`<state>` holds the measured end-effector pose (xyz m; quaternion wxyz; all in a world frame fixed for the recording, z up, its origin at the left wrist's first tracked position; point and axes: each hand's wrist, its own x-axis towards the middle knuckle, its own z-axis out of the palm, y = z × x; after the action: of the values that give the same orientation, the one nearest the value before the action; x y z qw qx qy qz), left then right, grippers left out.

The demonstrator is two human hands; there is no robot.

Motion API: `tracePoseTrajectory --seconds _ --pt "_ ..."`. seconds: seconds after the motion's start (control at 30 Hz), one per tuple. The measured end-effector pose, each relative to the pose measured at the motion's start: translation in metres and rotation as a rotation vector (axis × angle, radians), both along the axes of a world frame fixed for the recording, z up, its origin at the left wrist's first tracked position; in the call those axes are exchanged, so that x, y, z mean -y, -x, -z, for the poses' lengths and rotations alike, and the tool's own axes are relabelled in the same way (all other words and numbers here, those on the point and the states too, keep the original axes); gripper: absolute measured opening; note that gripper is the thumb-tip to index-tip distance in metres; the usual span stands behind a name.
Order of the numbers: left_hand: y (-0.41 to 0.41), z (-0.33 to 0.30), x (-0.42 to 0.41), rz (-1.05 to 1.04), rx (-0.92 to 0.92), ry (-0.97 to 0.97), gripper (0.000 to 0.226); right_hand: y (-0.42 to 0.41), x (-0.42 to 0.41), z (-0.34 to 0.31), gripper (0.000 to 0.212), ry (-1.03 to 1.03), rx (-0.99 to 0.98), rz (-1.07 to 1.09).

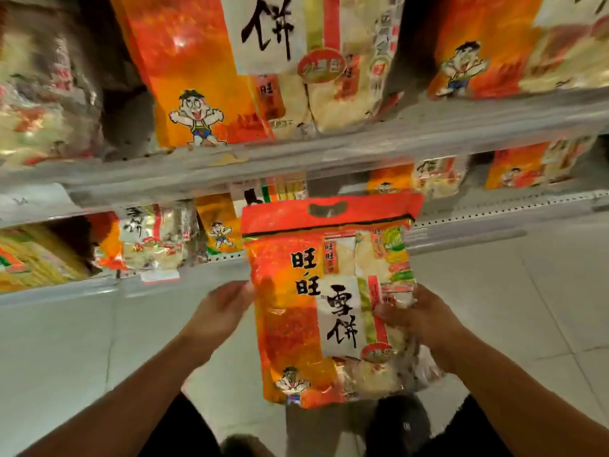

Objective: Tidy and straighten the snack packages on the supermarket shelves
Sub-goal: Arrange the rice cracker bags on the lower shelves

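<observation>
The right hand (425,316) grips the crinkly right edge of a glossy orange-red snack bag (329,301), held upright before the grey metal shelves (296,159). The left hand (224,308), fingers relaxed, touches its left edge.

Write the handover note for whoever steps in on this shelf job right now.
Right hand: grips the right edge of the snack bag, thumb on the front.
Left hand: open, fingers at the bag's left edge.
The bag is upright, off the shelves, held in front of the lower shelf.
Other bags stand on the upper shelf, with dark gaps between them; more sit on the lower one.
Done: one bag in hand.
Left: shelve it and straighten the rows.
</observation>
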<state>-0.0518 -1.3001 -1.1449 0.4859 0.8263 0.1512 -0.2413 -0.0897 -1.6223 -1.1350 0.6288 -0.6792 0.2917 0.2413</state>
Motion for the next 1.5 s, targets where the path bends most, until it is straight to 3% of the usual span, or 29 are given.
tracePoseTrajectory --seconds 0.13,0.2,0.33,0.47,0.63,0.77,0.9,1.03,1.13,1.37,1.5 --pt "-0.084 0.051 -0.026 -0.208 0.218 -0.049 0.037 -0.044 0.004 0.018 0.046 0.027 0.140 -0.101" --pt "-0.114 0.070 -0.034 -0.268 0.312 -0.093 0.027 -0.065 0.006 0.028 0.048 0.053 0.178 -0.135" --pt "-0.139 0.101 -0.036 -0.402 0.385 -0.053 0.030 -0.086 0.018 0.044 0.059 0.094 0.206 -0.044" --pt "-0.148 0.113 -0.041 -0.472 0.348 -0.037 0.037 -0.088 0.022 0.045 0.040 0.044 0.243 -0.011" --pt "-0.154 0.120 -0.031 -0.478 0.293 -0.158 0.067 -0.095 0.014 0.047 0.037 0.016 0.246 0.019" --pt "-0.158 0.121 -0.022 -0.476 0.314 -0.017 0.062 -0.102 0.013 0.051 0.032 -0.002 0.221 -0.027" --pt "-0.153 0.115 -0.024 -0.517 0.257 0.104 0.056 -0.108 0.020 0.059 0.040 0.002 0.199 -0.016" --pt "-0.142 0.096 -0.037 -0.454 0.186 0.113 0.049 -0.114 0.024 0.060 0.054 -0.010 0.176 -0.051" --pt "-0.123 0.075 -0.051 -0.467 0.151 0.097 0.063 -0.122 0.029 0.055 0.048 -0.001 0.162 -0.051" --pt "-0.058 0.038 -0.085 -0.533 0.039 0.113 0.054 -0.155 0.020 0.032 0.050 -0.048 0.202 0.074" --pt "-0.024 0.024 -0.103 -0.546 -0.020 0.151 0.060 -0.188 0.014 0.019 0.050 0.005 0.202 0.008"
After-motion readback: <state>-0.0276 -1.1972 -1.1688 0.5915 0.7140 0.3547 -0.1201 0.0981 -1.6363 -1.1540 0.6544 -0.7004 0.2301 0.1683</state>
